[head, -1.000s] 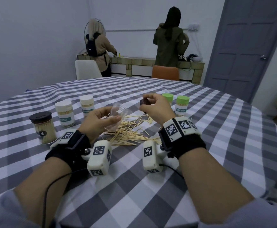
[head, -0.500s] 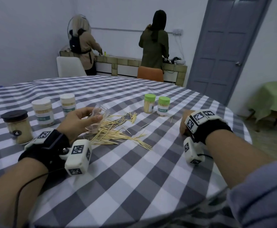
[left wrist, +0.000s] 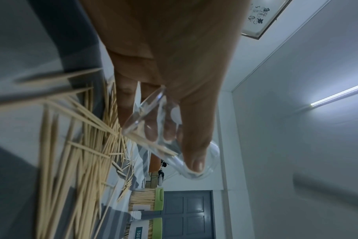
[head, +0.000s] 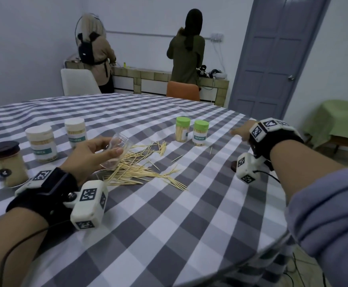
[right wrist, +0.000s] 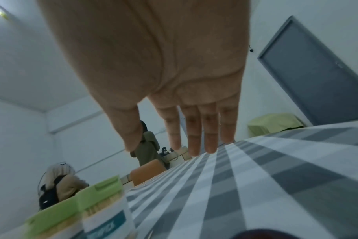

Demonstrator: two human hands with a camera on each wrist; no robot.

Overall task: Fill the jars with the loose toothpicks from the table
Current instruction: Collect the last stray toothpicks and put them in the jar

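Observation:
My left hand [head: 106, 149] grips a clear, empty jar [head: 118, 149], tilted with its mouth away from me, just above the pile of loose toothpicks [head: 140, 170]. In the left wrist view the thumb and fingers [left wrist: 186, 137] wrap the jar [left wrist: 165, 129], with the toothpicks [left wrist: 76, 145] spread below. My right hand [head: 241, 131] hovers low over the tablecloth at the right, fingers straight and holding nothing [right wrist: 174, 142]. A dark lid [head: 233, 165] lies on the cloth under that wrist.
Two green-lidded full jars [head: 191, 131] stand beyond the pile. Two white-lidded jars [head: 41, 143] and a dark-lidded jar [head: 5, 162] stand at the left. The round table's edge [head: 272, 245] curves close on the right. Two people stand at a far counter.
My right hand carried the dark lid from above the pile to the right, set it on the cloth, and now reaches forward with straight fingers. The left hand still holds the jar.

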